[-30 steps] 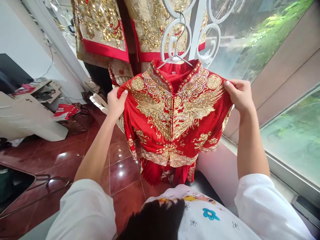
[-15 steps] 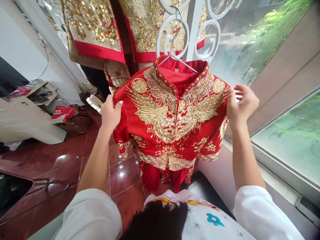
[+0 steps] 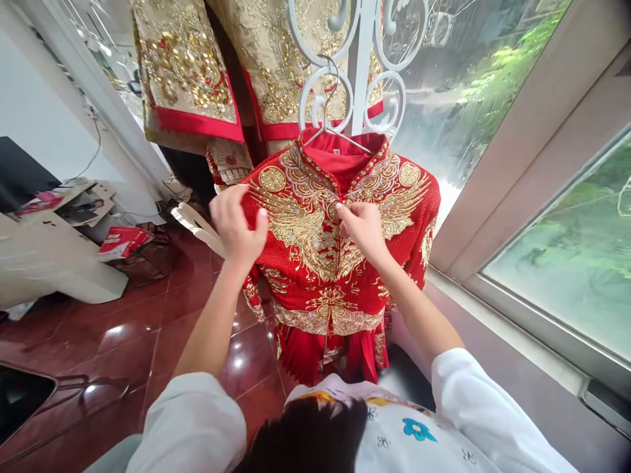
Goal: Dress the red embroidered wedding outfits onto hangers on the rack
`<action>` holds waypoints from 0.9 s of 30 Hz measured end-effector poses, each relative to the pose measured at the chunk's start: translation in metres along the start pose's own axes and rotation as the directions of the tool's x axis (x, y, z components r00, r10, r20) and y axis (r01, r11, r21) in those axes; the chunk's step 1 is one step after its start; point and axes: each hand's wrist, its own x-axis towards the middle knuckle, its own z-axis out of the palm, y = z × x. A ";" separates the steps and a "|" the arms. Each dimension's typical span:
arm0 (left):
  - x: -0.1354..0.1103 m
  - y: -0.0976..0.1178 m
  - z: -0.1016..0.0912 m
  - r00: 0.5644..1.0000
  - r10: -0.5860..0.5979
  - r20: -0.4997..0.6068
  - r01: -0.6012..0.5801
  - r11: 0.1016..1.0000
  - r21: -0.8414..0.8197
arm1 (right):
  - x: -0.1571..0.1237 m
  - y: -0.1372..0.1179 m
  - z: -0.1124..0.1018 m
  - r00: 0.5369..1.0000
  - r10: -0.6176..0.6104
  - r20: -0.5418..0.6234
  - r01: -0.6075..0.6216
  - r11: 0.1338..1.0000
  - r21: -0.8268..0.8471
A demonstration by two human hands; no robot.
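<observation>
A red jacket (image 3: 315,282) with gold embroidery hangs in front of me on a thin metal hanger (image 3: 325,125). Its stand collar is edged with gold beads, and its front meets along a centre line. My right hand (image 3: 363,226) pinches the front edge just below the collar, thumb and forefinger together. By the jacket's left shoulder my left hand (image 3: 239,223) is open, its fingers curved and the thumb apart; whether they touch the cloth is partly hidden. Below the jacket hangs a pleated red skirt (image 3: 300,355).
The hanger hooks onto a white scrolled metal rack (image 3: 362,59). Behind hang gold-sequined garments (image 3: 190,72) with red borders. A window (image 3: 566,243) and its sill are at the right. At left stand a white counter (image 3: 59,256) and a brown bag (image 3: 150,259) on red floor tiles.
My right hand has let go of the right shoulder and moved left to the jacket's front. My left hand has loosened from the left shoulder and shifted slightly right.
</observation>
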 end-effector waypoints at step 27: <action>-0.115 0.085 0.032 0.927 -0.221 0.303 0.205 0.975 0.083 | -0.210 0.193 0.076 0.820 0.566 0.083 -0.564 0.776 0.283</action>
